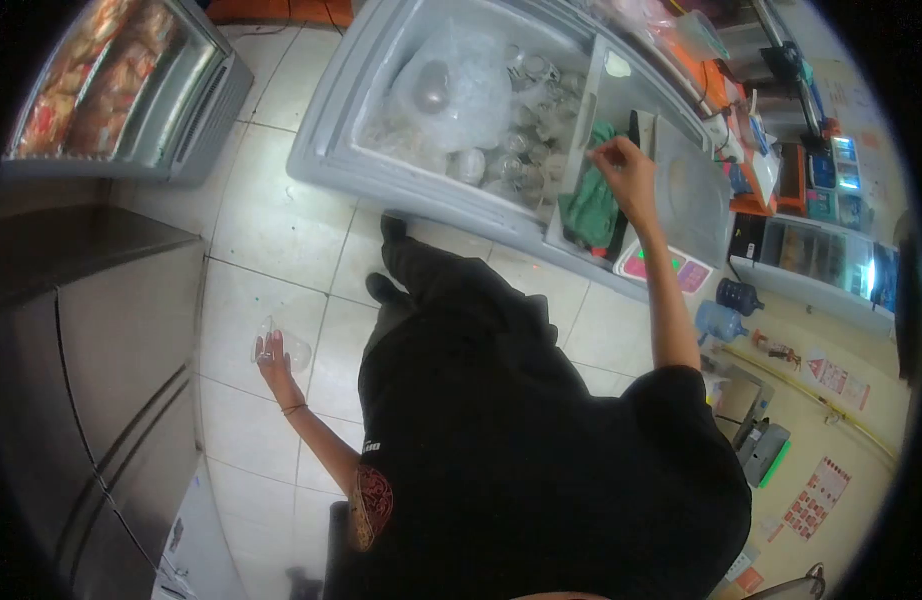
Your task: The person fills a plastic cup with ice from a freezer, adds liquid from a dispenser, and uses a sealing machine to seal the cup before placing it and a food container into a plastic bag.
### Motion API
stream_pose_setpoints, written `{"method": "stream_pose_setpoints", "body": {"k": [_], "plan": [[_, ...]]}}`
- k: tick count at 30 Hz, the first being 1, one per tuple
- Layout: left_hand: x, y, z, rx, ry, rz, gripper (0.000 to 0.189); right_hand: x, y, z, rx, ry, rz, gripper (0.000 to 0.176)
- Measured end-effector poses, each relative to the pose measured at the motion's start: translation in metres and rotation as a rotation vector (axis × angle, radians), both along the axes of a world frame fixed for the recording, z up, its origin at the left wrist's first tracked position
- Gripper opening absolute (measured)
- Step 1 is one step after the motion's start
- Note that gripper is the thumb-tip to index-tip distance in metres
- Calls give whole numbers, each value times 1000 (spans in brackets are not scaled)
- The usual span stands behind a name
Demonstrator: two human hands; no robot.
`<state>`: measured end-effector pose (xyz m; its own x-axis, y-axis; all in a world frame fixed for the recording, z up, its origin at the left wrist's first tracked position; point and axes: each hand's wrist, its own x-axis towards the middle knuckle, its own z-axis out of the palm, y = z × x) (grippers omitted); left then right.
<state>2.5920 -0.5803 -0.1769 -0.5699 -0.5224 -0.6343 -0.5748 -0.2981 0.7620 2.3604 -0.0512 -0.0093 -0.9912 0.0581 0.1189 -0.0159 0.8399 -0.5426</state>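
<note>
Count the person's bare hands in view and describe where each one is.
2. The left hand is out above the floor tiles, holding a clear plastic container; the right hand is by the green cloth at the freezer. Neither is hidden.

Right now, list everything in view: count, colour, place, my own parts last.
Large open-topped chest: 1, grey, ahead
Rounded clear plastic containers: many, uncountable, colourless, inside chest
Crumpled translucent plastic bag: 1, whitish, inside chest
Crumpled soft cloth: 1, green, chest's right end
Apparent weighing scale: 1, pink-and-green panel, right of cloth
Clear plastic container: 1, colourless, lower left
Glass-fronted display case: 1, grey, upper left
Shiny metal cabinet: 1, silver, left
Round plastic water jug: 1, light blue, right
Long thin pipe: 1, yellow, right
Square-tiled floor: 1, white, below
Small far-right items: too blurred to list
Black shirt: 1, black, bottom centre
Left hand: 1, bare, at lower-left container
Right hand: 1, bare, above cloth
</note>
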Motion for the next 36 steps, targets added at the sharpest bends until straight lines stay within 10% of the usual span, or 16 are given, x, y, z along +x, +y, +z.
{"method": "stream_pose_setpoints", "body": {"k": [7, 11, 14, 16, 21, 25, 29, 36], "plan": [[-124, 1, 27, -226, 147, -122, 80, -118, -46, -128, -366, -423, 31, 20], [-166, 14, 72, -309, 155, -173, 72, -181, -82, -242, -143, -298, -121, 22], [-180, 11, 80, -375, 147, -195, 69, -227, -90, -304, -235, 260, -212, 29], [-194, 9, 83, -379, 156, -214, 68, -229, -107, -345, -200, -71, -229, 23], [-288, 50, 94, -433, 239, -352, 67, -228, -128, -345, -61, -453, -9, 15], [-386, 98, 61, -515, 494, -477, 72, -255, -90, -329, -589, -823, -623, 21], [-485, 159, 58, -593, 752, -658, 99, -258, -117, -362, -42, -837, -296, 27], [-552, 181, 20, -831, 994, -785, 111, -277, -148, -396, -984, -535, -1026, 42]]}}
